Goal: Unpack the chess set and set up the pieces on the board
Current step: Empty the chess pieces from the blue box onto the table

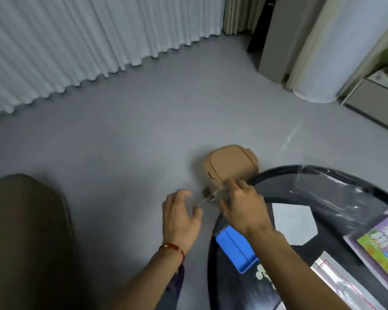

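Note:
My right hand (242, 206) and my left hand (182, 218) hold a thin twisted strip of clear plastic wrap (207, 198) between them, just off the left edge of the round black table (278, 173). The right hand pinches one end; the other end reaches the left thumb, with the other left fingers spread. On the table lie a blue box (235, 249), several small white pieces (261, 272) beside it, a white hexagonal sheet (293, 224) and a colourful game box (381, 245). No chess board is visible.
A tan lidded bin (229, 164) stands on the grey floor right behind my hands. Crumpled clear film (323, 193) covers the table's far part, and a clear zip bag (336, 278) lies at its near right. A brown seat (25, 231) is at the left.

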Motion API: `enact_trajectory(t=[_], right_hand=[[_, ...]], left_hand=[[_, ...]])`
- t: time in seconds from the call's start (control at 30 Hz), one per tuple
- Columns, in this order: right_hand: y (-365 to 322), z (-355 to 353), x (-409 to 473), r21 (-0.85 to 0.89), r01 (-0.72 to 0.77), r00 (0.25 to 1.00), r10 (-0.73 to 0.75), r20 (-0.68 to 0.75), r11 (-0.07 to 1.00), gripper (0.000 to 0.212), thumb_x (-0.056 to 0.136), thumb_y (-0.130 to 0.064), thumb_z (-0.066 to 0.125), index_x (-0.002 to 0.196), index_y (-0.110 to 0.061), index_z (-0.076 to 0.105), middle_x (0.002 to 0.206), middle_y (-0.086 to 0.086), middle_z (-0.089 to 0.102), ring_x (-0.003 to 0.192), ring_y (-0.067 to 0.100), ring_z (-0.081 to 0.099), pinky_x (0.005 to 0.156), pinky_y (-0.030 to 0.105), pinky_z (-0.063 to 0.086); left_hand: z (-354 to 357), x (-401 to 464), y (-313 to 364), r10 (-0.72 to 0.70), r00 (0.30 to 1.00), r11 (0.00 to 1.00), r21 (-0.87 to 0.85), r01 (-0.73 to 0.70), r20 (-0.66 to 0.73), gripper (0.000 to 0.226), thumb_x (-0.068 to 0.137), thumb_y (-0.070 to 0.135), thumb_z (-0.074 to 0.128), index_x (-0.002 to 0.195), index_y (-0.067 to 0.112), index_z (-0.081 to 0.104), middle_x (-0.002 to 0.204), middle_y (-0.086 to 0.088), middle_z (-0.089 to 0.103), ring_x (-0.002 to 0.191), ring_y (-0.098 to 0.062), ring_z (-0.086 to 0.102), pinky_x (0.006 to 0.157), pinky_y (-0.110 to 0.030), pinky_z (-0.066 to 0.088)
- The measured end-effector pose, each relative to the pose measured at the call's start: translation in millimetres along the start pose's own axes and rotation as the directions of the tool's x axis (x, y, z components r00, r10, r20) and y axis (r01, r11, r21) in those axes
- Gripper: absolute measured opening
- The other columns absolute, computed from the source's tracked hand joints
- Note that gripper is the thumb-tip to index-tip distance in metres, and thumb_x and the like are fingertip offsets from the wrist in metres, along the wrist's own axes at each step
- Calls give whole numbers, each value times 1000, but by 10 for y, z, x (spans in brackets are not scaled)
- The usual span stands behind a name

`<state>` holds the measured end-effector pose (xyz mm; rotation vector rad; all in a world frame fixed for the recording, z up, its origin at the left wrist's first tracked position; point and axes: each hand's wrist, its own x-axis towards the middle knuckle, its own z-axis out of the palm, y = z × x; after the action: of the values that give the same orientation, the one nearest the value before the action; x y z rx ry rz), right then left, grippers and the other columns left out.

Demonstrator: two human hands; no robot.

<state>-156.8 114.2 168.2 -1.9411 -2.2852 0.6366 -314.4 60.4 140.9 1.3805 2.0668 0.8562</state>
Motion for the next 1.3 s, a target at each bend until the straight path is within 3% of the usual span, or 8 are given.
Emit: enact_trajectory(t=[0.23, 0.37, 0.57, 0.7, 0.8, 0.93, 1.07, 1.3], right_hand=[[-2043, -989, 495, 142, 21, 991, -40, 131, 990, 43, 100, -37, 52, 141, -22, 48, 138, 8, 56, 119, 31, 60, 98, 39, 49], [-3208, -1231, 1047, 135, 13, 993, -29, 114, 991, 41, 100, -37, 53, 140, -25, 50, 136, 6, 57, 119, 29, 60, 102, 42, 47], [-4586, -1201, 2070, 220, -45, 997, 31, 64, 975, 37, 98, -36, 57, 132, -24, 57, 129, 4, 61, 107, 23, 63, 94, 37, 53], [-5133, -1068, 2863, 258, -35, 998, 22, 57, 966, 33, 98, -32, 58, 129, -22, 60, 128, 4, 62, 104, 21, 63, 90, 33, 51], [-5327, -945, 3523, 293, -64, 996, 45, 72, 954, 33, 98, -32, 58, 129, -22, 60, 128, 3, 62, 107, 20, 63, 91, 33, 52], [-5443, -794, 4533, 332, -109, 987, 63, 147, 937, 33, 98, -29, 59, 130, -22, 59, 129, 3, 63, 108, 19, 62, 93, 34, 53], [-5585, -740, 5852, 384, -81, 981, 6, 192, 920, 34, 97, -25, 60, 131, -20, 59, 129, 6, 63, 112, 21, 62, 94, 34, 53], [-6176, -1116, 7870, 399, -94, 971, -5, 239, 912, 33, 95, -23, 61, 127, -17, 61, 122, 6, 66, 110, 21, 63, 94, 34, 50]], left_hand=[[-2305, 1097, 472, -19, 998, 985, 171, 9, 59, 34, 92, 27, 59, 126, 23, 55, 127, -3, 57, 124, -22, 45, 98, -33, 45], [-3343, 1868, 200, -76, 993, 985, 164, 60, 90, 35, 94, 30, 59, 128, 22, 53, 128, -5, 57, 123, -23, 48, 98, -37, 50], [-4360, 2996, -492, -157, 975, 971, 207, 123, 159, 39, 93, 31, 59, 129, 21, 51, 127, -7, 56, 123, -26, 46, 99, -43, 50], [-4733, 3883, -790, -215, 964, 977, 39, 211, 155, 31, 92, 26, 61, 122, 22, 56, 122, -3, 60, 113, -21, 55, 92, -33, 50], [-4834, 4605, -881, -274, 951, 944, -151, 294, 143, 25, 91, 20, 63, 115, 21, 62, 114, 0, 65, 100, -15, 62, 73, -16, 46], [-4774, 5632, -905, -336, 933, 892, -274, 360, 131, 23, 89, 16, 64, 111, 23, 67, 111, 0, 71, 97, -13, 66, 76, -18, 49], [-4655, 6842, -829, -293, 953, 927, -220, 304, 84, 30, 91, 14, 63, 120, 22, 66, 121, 5, 65, 107, -13, 61, 80, -10, 43], [-4880, 8818, -843, -200, 960, 976, 131, 177, 196, 52, 93, 19, 62, 144, 20, 50, 154, 0, 43, 144, -20, 36, 121, -37, 27]])
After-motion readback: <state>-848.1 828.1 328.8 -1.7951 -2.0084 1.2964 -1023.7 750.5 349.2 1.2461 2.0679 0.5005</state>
